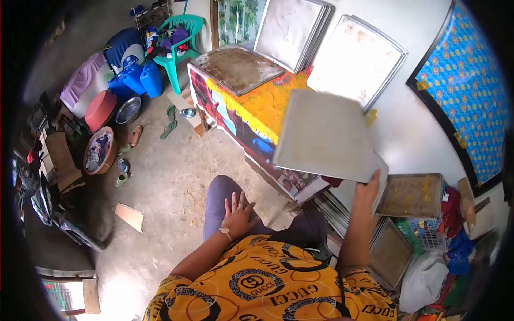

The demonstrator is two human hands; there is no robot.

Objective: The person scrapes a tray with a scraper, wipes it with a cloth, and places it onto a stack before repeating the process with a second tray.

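My right hand (368,187) grips the near right corner of a flat grey metal tray (326,136), its fingers closed on the rim. The tray is slightly blurred and raised at a tilt in front of the table's right end. My left hand (238,215) lies on my left thigh with its fingers spread, holding nothing. On the table, a stained brown tray (235,69) lies flat at the far left. A stack of upright trays (289,32) and another pale tray (356,59) lean against the wall behind.
More trays (393,254) stand on edge by my right side, near a brown tray (412,195) on a plastic basket (428,232). The table's yellow cloth (267,112) hangs over its front. A green chair (179,48), blue jugs (139,77), basins (100,109) and slippers (168,129) are at left.
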